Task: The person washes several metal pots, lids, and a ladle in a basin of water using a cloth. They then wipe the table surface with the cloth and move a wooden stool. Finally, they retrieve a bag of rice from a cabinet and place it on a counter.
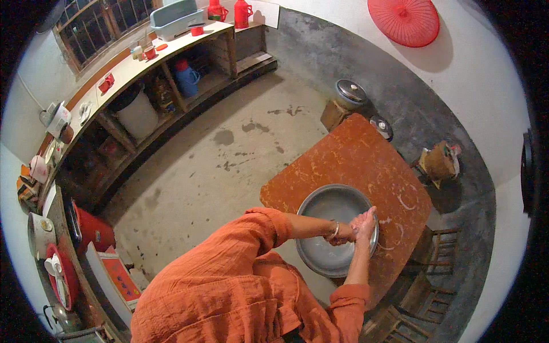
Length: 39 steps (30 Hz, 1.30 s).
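Observation:
A wide metal basin [301, 253] stands near the front edge of a red-brown, marbled tabletop [326, 154]. Over the right part of the basin my two hands are pressed together. My left hand [342, 233], with a light bracelet at its wrist, reaches in from the left. Against it lies my right hand [365, 222], its fingers pointing up and away from me. Pale residue or wetness shows on the skin. The fingers overlap, so whether anything small sits between the palms is hidden. The basin's inside looks grey; its contents are unclear.
Pale ring-shaped marks lie on the table's right side. Wooden chairs [422, 296] stand at the right, and a lidded pot [351, 91] behind the table. Dark wet patches [224, 137] spot the floor. A long counter [128, 64] along the left holds red cups and vacuum flasks [243, 15].

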{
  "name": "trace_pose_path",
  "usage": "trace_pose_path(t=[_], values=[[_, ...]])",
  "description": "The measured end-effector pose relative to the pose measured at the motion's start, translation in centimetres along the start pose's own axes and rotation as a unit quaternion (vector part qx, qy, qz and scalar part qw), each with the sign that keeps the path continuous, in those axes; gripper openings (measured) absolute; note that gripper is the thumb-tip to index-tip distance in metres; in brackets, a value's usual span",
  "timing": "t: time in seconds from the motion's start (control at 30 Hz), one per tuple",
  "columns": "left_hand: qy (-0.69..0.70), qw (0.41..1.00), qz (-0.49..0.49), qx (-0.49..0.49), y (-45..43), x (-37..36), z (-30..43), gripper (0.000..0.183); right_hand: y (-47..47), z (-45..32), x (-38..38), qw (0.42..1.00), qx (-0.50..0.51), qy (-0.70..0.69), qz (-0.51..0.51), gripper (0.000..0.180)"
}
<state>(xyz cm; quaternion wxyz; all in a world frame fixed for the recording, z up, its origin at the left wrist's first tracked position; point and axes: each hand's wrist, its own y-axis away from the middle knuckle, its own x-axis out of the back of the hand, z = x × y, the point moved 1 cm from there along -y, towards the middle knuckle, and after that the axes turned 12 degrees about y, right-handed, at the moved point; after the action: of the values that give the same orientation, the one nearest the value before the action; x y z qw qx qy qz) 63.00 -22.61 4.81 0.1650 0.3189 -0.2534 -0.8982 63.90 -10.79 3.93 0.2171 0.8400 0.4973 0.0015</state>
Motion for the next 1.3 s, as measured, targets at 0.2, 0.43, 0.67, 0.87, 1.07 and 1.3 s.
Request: trace_pose_path(t=[0.2, 0.43, 0.67, 0.87, 1.07, 1.3], values=[[-0.492, 0.815, 0.222, -0.211, -7.2, 2.6, -2.5, 0.033, -2.7, 3.1, 0.1, 0.981, -0.011, -0.015, 0.195, 0.054], [-0.546, 0.786, 0.273, -0.103, -1.0, 3.1, -0.2, 0.02, -4.9, 7.1, -0.9, 0.942, -0.004, -0.048, 0.332, 0.043], [-0.588, 0.753, 0.266, -0.126, -3.3, 2.7, -1.6, 0.021, -2.5, 6.7, 0.1, 0.902, -0.079, -0.152, 0.395, 0.045], [-0.583, 0.677, 0.309, -0.326, -4.0, 5.8, -2.2, 0.028, 3.5, 3.3, -1.0, 0.976, 0.044, 0.086, 0.194, 0.038], [-0.281, 0.944, 0.001, -0.174, -1.2, 1.3, 1.0, 0.032, 5.6, 4.2, 5.0, 0.986, 0.094, -0.079, 0.117, 0.026], [-0.186, 0.954, 0.099, -0.211, -1.7, -3.3, 1.1, 0.028, 10.2, 1.8, 8.0, 0.977, 0.088, -0.176, 0.084, 0.027]])
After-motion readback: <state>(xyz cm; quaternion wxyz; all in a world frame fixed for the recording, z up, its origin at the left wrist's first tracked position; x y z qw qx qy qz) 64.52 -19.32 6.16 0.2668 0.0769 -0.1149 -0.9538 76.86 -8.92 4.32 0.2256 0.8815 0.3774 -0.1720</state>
